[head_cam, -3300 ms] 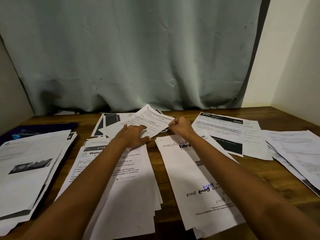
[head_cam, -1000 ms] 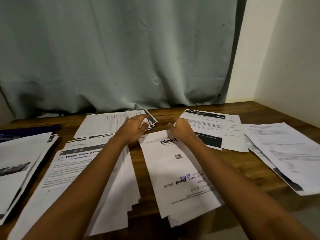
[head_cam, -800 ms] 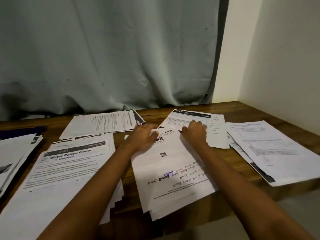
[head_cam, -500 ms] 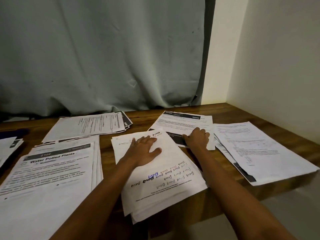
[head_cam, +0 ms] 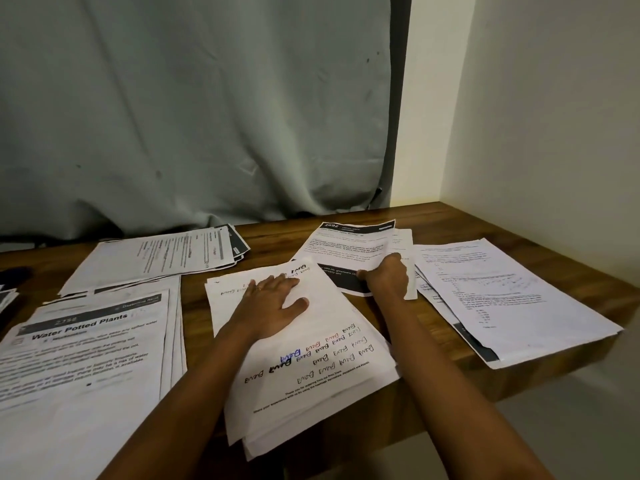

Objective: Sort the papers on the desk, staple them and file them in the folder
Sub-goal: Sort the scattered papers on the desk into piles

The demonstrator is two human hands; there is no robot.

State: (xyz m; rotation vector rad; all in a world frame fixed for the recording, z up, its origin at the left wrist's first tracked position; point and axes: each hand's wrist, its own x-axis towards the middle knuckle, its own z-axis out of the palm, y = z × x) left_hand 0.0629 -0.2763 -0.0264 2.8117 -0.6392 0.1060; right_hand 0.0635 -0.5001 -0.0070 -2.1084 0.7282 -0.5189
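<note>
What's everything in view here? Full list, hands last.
curtain: one, grey-green, behind the desk
wall: one, cream, right
desk: one, brown wood, below the curtain
Water Potted Plants stack: one, white with dark header, near left
printed stack: one, white, far left
scribbled stack: one, white with pen scrawls, centre
black-banded sheets: few, white and black, far centre
right stack: one, white, right edge
dark object: one, far left edge, unclear
left hand: one, flat on scribbled stack
right hand: one, grips black-banded sheets
</note>
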